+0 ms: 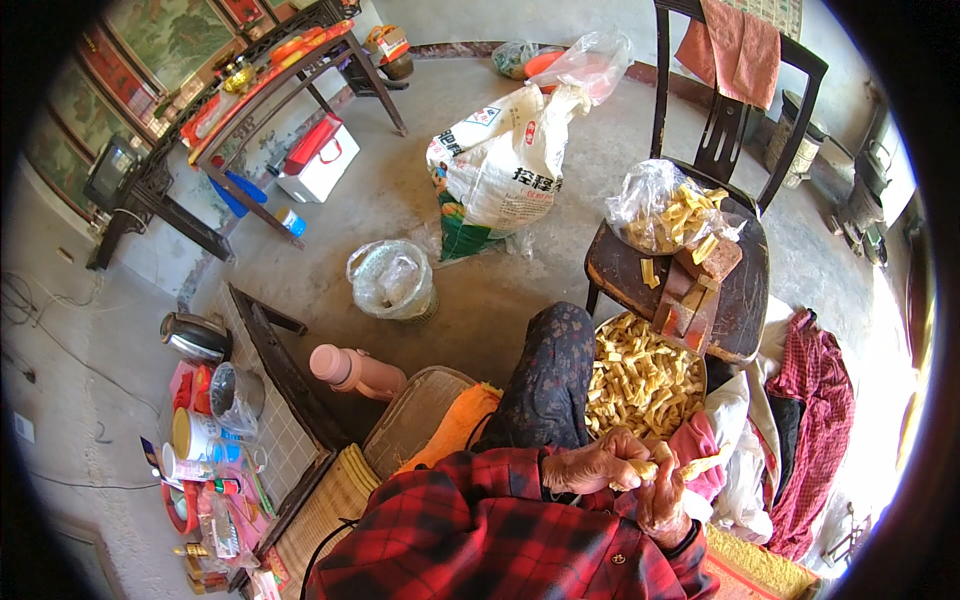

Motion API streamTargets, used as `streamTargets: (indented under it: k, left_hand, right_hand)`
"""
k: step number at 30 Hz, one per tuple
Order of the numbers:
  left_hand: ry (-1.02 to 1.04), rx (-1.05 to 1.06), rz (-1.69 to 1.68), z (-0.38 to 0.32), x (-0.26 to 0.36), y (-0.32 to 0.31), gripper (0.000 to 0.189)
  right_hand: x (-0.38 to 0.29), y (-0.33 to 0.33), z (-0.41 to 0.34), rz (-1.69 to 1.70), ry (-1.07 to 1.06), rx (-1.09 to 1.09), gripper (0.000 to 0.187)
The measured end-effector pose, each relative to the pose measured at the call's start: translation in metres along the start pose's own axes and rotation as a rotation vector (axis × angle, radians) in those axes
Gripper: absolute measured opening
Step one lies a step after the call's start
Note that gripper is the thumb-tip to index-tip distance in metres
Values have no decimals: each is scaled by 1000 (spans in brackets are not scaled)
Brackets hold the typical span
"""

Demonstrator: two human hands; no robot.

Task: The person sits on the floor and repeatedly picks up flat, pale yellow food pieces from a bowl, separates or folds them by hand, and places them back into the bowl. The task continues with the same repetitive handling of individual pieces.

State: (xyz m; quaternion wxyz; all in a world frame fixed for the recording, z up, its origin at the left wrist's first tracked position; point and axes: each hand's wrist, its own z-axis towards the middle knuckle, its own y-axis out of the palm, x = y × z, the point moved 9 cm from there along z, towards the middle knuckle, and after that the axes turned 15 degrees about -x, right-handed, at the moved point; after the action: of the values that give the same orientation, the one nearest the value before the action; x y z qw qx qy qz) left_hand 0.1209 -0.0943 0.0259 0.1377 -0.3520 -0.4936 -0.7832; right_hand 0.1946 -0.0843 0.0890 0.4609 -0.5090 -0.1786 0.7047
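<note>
My left hand (pixel 600 463) and my right hand (pixel 661 499) meet in front of my chest, fingers closed on a pale yellow dried strip (pixel 703 465) whose free end sticks out to the right. A smaller yellowish bit shows at the left fingertips. Just beyond my hands, a round basin (pixel 705 382) holds many short yellow pieces (pixel 645 375). On the dark wooden chair (pixel 739 300) above it lie a clear plastic bag (pixel 649 202) of longer yellow strips, a brick (pixel 720 259), and a reddish board with a small wooden block (pixel 699 292).
A lined waste basket (pixel 391 281) and a printed woven sack (pixel 499 172) stand on the floor ahead. A pink thermos (pixel 356 371) is at the left, near a low table (pixel 289 442) crowded with containers. Cloths (pixel 814 435) are heaped at the right.
</note>
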Motion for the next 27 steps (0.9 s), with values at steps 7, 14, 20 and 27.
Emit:
streamTargets:
  k: [7,14,20,27]
  left_hand:
    - [75,164,705,5,45,-5,17]
    - [-236,349,720,-7,15,-46,21]
    - [-311,427,416,-9,-5,-58,20]
    - [-422,356,401,-7,-5,-54,18]
  right_hand:
    - [10,14,-9,-573,10,-168,22]
    - [41,26,-6,-620,99,-300,16]
    - [58,21,-5,-415,95,-237,17]
    - [66,6,-12,-164,172,-229,28]
